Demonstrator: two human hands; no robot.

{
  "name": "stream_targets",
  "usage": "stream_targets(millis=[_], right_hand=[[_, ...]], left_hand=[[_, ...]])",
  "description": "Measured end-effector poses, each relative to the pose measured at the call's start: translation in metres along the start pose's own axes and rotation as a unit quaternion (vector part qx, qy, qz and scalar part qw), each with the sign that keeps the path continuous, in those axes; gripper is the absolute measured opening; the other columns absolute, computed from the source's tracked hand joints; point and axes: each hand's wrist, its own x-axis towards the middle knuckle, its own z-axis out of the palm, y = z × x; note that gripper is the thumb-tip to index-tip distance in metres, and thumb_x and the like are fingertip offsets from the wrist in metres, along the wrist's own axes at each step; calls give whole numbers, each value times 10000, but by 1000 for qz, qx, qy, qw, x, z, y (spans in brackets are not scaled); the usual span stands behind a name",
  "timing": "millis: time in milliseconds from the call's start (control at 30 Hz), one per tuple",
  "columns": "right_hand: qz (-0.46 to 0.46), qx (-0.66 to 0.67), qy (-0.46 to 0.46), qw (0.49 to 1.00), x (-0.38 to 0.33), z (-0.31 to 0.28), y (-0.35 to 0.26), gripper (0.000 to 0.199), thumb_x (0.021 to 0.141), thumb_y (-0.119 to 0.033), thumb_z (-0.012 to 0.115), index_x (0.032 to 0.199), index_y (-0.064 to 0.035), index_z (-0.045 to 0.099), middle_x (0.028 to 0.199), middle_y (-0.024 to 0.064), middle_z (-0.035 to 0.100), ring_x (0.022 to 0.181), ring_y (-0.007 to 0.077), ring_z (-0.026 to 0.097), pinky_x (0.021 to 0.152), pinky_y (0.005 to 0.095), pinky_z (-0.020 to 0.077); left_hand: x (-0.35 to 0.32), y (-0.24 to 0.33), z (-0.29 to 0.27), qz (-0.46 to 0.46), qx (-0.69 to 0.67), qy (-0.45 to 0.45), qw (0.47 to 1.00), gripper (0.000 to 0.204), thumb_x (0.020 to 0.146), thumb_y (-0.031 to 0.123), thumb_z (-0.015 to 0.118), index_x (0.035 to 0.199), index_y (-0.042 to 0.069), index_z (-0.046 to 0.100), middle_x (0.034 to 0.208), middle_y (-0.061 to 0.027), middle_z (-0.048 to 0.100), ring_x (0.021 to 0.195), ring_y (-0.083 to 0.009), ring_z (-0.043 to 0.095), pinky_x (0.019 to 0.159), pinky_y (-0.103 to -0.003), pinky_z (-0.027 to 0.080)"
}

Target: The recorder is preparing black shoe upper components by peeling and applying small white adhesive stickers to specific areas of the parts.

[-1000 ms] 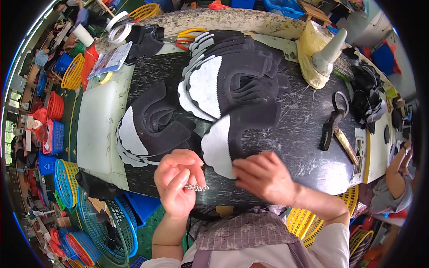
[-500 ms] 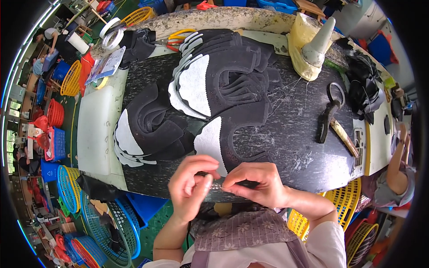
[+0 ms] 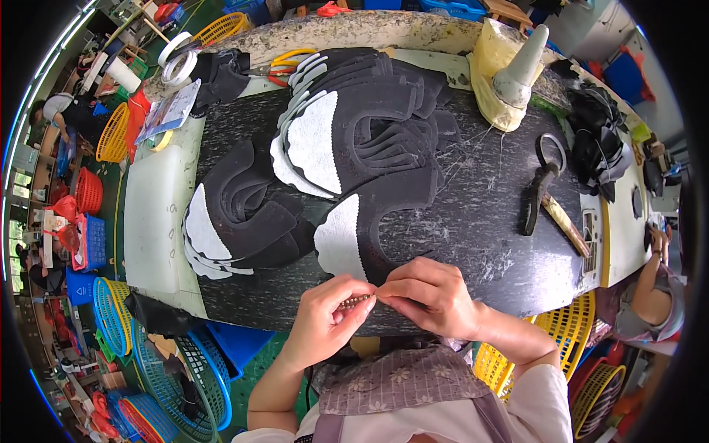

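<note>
A short row of small shiny beads (image 3: 354, 302) lies in my left hand (image 3: 325, 314), whose fingers are closed round it. My right hand (image 3: 432, 295) is pinched shut, its fingertips touching those of the left at the row's end; what it grips is hidden. Both hands are at the near edge of the dark speckled worktop (image 3: 480, 258). Just beyond them lies one black curved shoe-upper piece (image 3: 399, 196) with a white scalloped panel (image 3: 340, 236). Overlapping pieces of the same kind form a large pile (image 3: 384, 103) behind it and a smaller pile (image 3: 258, 214) to the left.
At right lie a wooden-handled hammer (image 3: 566, 225) and a metal ring (image 3: 552, 153). A grey cone (image 3: 521, 70) stands on yellow wrapping at the back right. Pliers (image 3: 284, 63) and white tape rolls (image 3: 179, 66) are at the back left. Baskets (image 3: 177, 380) stand below the table.
My left fingers have closed further round the beads, and both hands have come together so the fingertips meet. The view has shifted slightly; the pieces on the table lie as before.
</note>
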Motion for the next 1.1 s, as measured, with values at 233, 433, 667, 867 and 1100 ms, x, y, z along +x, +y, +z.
stream_targets(millis=[233, 433, 667, 867, 1100], right_hand=[[220, 400, 56, 888, -10, 0, 8, 86, 850, -17, 601, 934, -28, 587, 981, 73, 585, 910, 154, 545, 855, 281, 426], [243, 267, 27, 932, -22, -12, 22, 66, 851, 10, 600, 916, 20, 593, 936, 87, 631, 886, 133, 622, 798, 255, 509], [259, 255, 34, 931, -22, -5, 25, 107, 808, 22, 645, 915, 22, 656, 909, 75, 663, 857, 120, 638, 756, 233, 533], [300, 318, 40, 898, -24, -11, 23, 120, 804, 22, 651, 923, 23, 661, 930, 84, 663, 867, 129, 638, 782, 238, 532], [275, 306, 39, 910, -19, -22, 7, 97, 780, 54, 665, 875, 33, 664, 879, 115, 674, 851, 155, 648, 772, 258, 527]], left_hand=[[-5, -16, 6, -2, -227, -23, 974, 92, 812, 14, 629, 903, 16, 622, 748, -37, 562, 620, -57, 517, 510, -191, 392], [47, -14, -41, 53, 273, 174, 945, 324, 699, 148, 742, 952, 1, 601, 784, -90, 574, 682, -196, 581, 604, -268, 455], [37, -12, -14, -62, -117, -18, 991, 274, 716, 136, 757, 853, -27, 585, 700, -54, 595, 640, -73, 536, 574, -229, 433], [14, -26, 9, -162, -261, 72, 949, 221, 777, 56, 697, 965, -18, 608, 847, -49, 638, 775, -105, 604, 689, -247, 482], [0, -16, 13, -126, -326, 107, 931, 272, 765, 32, 708, 1004, -20, 589, 902, -56, 638, 801, -112, 609, 720, -257, 490]])
